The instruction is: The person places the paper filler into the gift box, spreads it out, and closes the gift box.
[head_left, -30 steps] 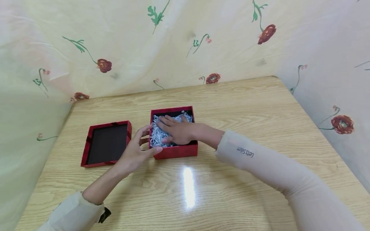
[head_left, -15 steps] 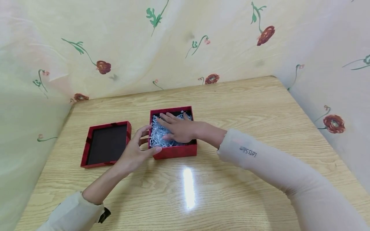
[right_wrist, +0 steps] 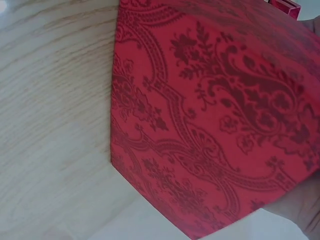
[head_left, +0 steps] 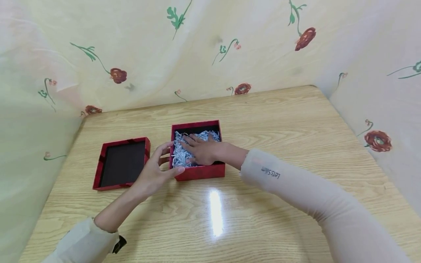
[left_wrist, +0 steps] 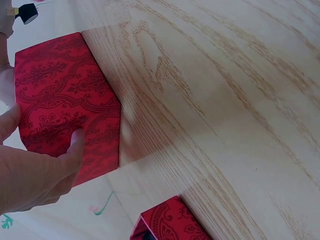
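A red patterned gift box (head_left: 200,172) with a dark inside stands on the table, filled with pale blue shredded paper (head_left: 180,155). My right hand (head_left: 204,150) lies in it, fingers spread and pressing on the shreds; its thumb is partly sunk among them. At the box's left side my left hand (head_left: 157,168) holds on, with bent fingers against the wall and the thumb by the near corner. The left wrist view shows that hand (left_wrist: 42,175) touching the box wall (left_wrist: 65,85). Close up in the right wrist view is the outer box wall (right_wrist: 215,115).
The box's red lid (head_left: 147,153) lies upturned to the left, its dark inside (head_left: 122,163) facing up. Beneath everything is a wood-grain table (head_left: 279,117). A flowered cloth (head_left: 148,47) hangs behind it and along both sides.
My right hand has shifted slightly over the shredded paper and sits lower. The shreds at the back right have sunk, baring more dark wall. My left hand has kept its place.
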A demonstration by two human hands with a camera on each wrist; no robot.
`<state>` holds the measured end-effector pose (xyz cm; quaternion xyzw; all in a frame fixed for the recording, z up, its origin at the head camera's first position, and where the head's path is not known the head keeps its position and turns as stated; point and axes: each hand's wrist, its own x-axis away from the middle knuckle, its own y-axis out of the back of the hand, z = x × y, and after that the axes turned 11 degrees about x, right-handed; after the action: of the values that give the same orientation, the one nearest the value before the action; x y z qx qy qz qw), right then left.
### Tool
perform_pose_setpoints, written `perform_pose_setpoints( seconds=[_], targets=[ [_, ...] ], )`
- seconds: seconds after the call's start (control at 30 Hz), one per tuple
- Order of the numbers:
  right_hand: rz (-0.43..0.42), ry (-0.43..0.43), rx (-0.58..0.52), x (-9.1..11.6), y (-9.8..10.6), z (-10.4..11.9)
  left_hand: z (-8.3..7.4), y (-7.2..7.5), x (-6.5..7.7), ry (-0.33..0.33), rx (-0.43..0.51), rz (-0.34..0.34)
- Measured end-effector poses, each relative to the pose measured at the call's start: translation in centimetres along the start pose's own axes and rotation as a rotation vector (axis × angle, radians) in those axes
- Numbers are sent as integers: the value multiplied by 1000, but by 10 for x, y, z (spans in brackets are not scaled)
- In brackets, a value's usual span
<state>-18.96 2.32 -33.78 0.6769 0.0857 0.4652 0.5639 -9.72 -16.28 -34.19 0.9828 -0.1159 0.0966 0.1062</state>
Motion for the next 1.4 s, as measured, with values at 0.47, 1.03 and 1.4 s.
perform_pose_setpoints(
  seconds=[0.47, 1.03, 1.4],
  targets=[
    [-97, 3, 33, 24, 14, 5, 0, 1, 4, -2, 10, 14],
    [-228, -45, 33, 38, 27, -1, 3, 3, 6, 7, -6, 11],
    [-340, -100, -39, 40, 40, 4, -4, 12, 9, -3, 7, 9]
  ],
)
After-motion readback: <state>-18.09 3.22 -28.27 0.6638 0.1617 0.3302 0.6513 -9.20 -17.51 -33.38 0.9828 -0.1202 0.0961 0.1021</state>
